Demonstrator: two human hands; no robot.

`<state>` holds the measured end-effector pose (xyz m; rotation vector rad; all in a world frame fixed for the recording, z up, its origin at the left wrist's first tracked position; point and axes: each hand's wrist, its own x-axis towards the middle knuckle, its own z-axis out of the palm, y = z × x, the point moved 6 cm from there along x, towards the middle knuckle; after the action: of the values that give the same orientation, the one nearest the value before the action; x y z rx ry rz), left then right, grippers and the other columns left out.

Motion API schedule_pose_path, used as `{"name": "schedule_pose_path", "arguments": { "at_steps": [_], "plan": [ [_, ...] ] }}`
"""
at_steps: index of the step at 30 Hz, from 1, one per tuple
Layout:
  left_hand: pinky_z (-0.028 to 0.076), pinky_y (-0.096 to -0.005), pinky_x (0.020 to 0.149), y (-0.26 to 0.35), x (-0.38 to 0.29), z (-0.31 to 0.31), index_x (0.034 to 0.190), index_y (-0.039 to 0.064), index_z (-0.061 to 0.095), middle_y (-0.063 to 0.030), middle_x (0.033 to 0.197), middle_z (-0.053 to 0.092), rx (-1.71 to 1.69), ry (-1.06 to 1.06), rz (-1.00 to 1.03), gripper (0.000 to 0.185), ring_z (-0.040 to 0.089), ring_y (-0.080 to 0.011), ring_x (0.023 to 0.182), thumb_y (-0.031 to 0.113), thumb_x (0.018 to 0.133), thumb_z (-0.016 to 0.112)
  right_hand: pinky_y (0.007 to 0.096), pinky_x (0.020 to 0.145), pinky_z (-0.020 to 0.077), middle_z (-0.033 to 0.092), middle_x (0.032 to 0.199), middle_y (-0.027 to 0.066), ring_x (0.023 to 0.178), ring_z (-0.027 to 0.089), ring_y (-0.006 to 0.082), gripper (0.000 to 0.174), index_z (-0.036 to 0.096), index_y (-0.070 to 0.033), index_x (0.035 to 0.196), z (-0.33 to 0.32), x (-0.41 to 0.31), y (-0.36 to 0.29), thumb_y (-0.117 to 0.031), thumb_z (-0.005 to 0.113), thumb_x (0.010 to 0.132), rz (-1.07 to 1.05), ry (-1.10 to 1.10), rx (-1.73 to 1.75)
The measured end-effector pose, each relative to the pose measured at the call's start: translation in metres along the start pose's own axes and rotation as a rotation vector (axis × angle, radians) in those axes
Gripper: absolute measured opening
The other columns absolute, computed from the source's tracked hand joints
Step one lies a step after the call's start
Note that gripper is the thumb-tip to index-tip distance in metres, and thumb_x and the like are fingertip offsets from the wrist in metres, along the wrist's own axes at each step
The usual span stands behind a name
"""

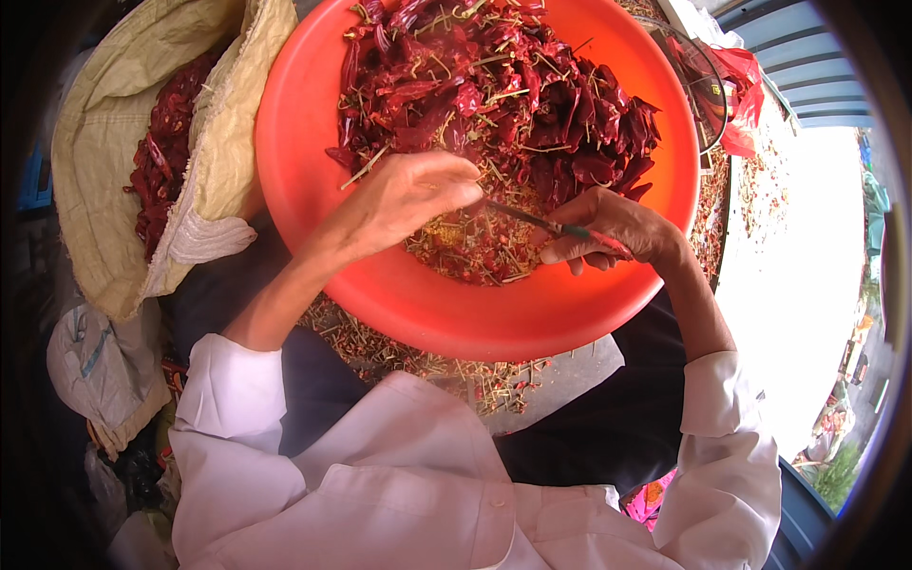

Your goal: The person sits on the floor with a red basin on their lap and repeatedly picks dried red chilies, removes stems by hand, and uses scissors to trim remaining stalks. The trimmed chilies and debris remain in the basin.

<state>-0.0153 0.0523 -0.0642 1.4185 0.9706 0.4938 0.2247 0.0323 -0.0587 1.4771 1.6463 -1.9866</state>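
A wide orange-red plastic basin [456, 335] sits in front of me, heaped with dried red chili peppers [456, 85]. Loose seeds, stems and chili fragments [470, 249] cover the near part of its floor. My right hand [613, 224] grips scissors [524, 215] whose handle shows red and green; their dark blades point left. Over the seeds, my left hand [420, 189] hovers by the blade tips, thumb and fingers drawn together. Whether a small piece sits between those fingertips is hidden.
At the left, an open woven sack [92, 164] holds more dried chilies [167, 157]. Stems and scraps [427, 367] litter the ground below the basin. A wire-rimmed basket [712, 92] and a red plastic bag [741, 92] lie beyond its right rim.
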Motion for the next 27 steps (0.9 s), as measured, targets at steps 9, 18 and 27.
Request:
{"name": "schedule_pose_path", "arguments": {
  "at_steps": [9,18,27],
  "plan": [
    [0.062,-0.0275,0.081,-0.004,0.008,0.014,0.125,-0.004,0.069,-0.0104,0.109,0.076,-0.162,0.0,-0.04,0.031,0.073,-0.0134,0.095,0.016,0.1,0.072,0.0223,0.048,0.0406,0.068,0.07,0.0033,0.054,0.056,0.0053,0.039,0.077,-0.003,0.117,0.001,-0.009,-0.02,-0.028,0.084,0.088,-0.109,0.027,0.073],
    [0.062,-0.0286,0.074,0.0,0.007,-0.011,0.122,-0.007,0.069,-0.0125,0.102,0.074,-0.183,0.2,0.066,0.026,0.075,-0.0174,0.087,0.01,0.102,0.066,0.0298,0.059,0.05,0.07,0.075,0.005,0.065,0.065,0.0125,0.044,0.076,-0.008,0.122,-0.003,0.017,0.025,-0.032,0.085,0.086,0.094,0.034,-0.255],
    [0.048,-0.0185,0.052,0.004,0.002,-0.021,0.123,0.003,0.071,0.0049,0.075,0.056,-0.328,0.275,0.002,0.033,0.059,-0.0036,0.064,0.03,0.107,0.06,0.0441,0.074,0.0549,0.071,0.072,0.0126,0.077,0.072,0.0309,0.044,0.079,-0.01,0.113,0.023,0.038,0.056,-0.037,0.084,0.078,0.126,0.058,-0.767]
  ]
}}
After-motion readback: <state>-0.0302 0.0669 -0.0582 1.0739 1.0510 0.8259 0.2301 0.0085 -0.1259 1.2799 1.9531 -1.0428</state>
